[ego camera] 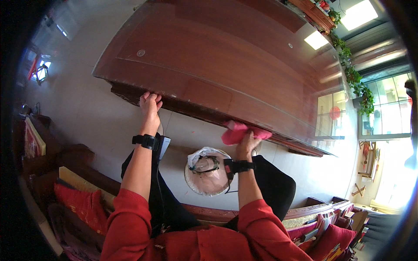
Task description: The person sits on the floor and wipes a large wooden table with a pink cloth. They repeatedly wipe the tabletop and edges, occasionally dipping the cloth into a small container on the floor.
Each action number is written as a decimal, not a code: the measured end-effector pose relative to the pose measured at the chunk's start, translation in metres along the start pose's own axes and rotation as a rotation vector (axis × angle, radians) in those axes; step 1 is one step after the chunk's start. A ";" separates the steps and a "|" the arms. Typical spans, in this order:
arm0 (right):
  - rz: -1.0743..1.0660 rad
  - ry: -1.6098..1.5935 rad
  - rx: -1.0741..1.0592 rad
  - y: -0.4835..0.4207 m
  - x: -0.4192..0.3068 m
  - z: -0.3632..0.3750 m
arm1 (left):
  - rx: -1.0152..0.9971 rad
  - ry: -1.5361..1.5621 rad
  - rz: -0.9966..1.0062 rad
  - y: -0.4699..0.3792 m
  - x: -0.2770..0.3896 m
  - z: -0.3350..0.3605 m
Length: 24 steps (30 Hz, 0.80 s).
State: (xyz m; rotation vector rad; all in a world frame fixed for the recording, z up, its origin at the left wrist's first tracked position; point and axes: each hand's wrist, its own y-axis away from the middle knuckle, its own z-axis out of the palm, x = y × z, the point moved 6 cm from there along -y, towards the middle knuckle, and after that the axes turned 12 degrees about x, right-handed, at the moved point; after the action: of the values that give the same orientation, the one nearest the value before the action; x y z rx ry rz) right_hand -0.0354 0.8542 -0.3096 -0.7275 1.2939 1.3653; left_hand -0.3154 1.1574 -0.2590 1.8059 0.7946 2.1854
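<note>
Before me stands a long dark reddish-brown wooden table (209,65) with a clear, glossy sheet over its top. My left hand (150,103) is at the table's near edge on the left, its fingers bent against it. Whether those fingers grip the edge I cannot tell. In my right hand (249,143) is a pink cloth (240,133), bunched and slightly blurred, against the near edge further right. The cloth hides part of that edge and some of my fingers.
Between my legs, a lined waste bin (209,187) holds a clear plastic bottle (205,165). A wooden bench (209,211) with red cushions (336,243) runs behind me. Trailing green plants (354,78) line the right, near bright windows (388,101).
</note>
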 end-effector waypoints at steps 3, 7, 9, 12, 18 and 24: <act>-0.075 0.000 0.057 -0.054 -0.020 -0.035 | 0.000 -0.021 0.010 -0.001 0.000 0.001; -0.185 0.029 0.176 -0.123 -0.040 -0.080 | 0.010 -0.034 0.022 -0.001 0.000 0.001; -0.146 0.140 0.232 -0.155 -0.048 -0.109 | 0.009 -0.054 0.023 0.000 0.001 0.001; -0.262 0.390 0.355 -0.201 -0.064 -0.142 | 0.009 -0.073 0.033 0.003 0.002 0.001; -0.040 0.131 0.302 -0.260 -0.078 -0.178 | -0.013 -0.047 0.037 0.006 0.004 0.003; -0.209 0.055 0.257 -0.206 -0.061 -0.149 | 0.016 -0.038 0.027 0.006 0.001 0.004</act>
State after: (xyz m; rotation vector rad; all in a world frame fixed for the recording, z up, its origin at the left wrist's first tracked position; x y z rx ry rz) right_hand 0.1393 0.6637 -0.3479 -0.7040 1.3655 0.9959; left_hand -0.3111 1.1539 -0.2546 1.8711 0.7865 2.1602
